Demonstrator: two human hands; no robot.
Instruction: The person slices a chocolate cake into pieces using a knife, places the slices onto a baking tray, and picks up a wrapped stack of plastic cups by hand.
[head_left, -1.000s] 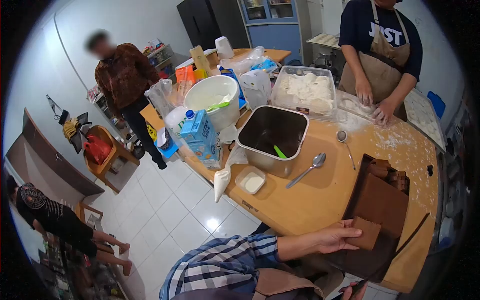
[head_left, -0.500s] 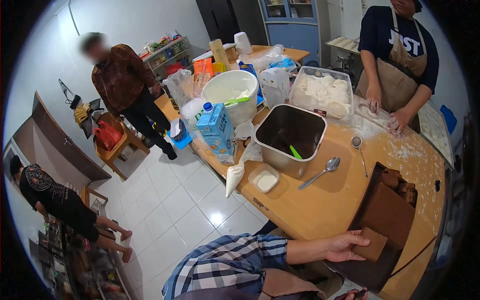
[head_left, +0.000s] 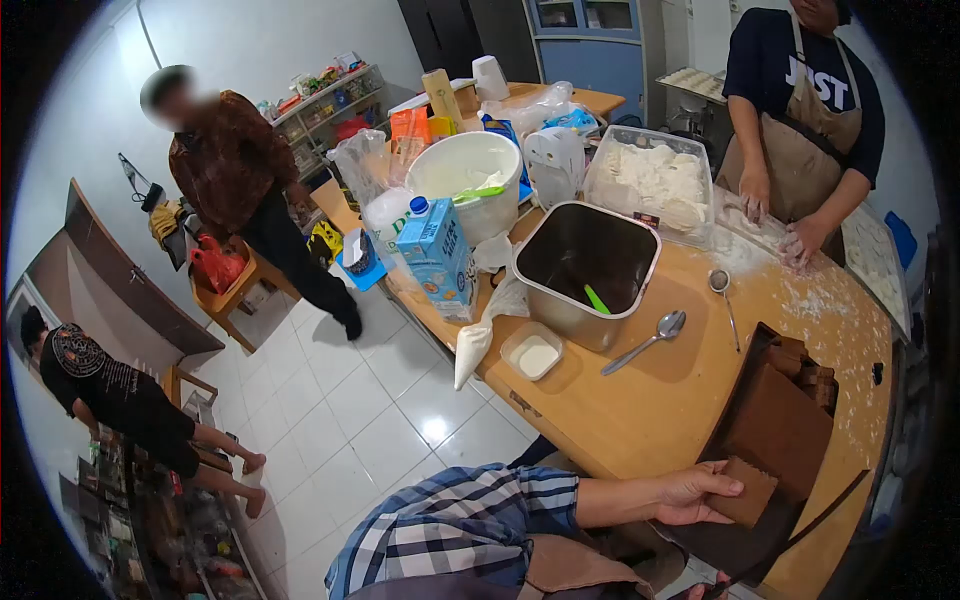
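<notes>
My left hand, reaching from a plaid sleeve, grips a square piece of chocolate cake between thumb and fingers. The piece is held over the near end of a dark tray. On that tray lies a flat brown cake sheet, with several cut pieces stacked at its far end. Only a bit of my right hand shows at the bottom edge, closed around the handle of a long knife. The dark blade slants up to the right across the tray's near corner.
A spoon, small strainer, deep metal container, cream tub, piping bag and blue carton stand on the table. Across it, a co-worker's hands touch floury dough. Two other people stand at left.
The knife blade has turned to show more of its flat side. My left hand still holds the cake piece in nearly the same place. The person at upper left has shifted slightly.
</notes>
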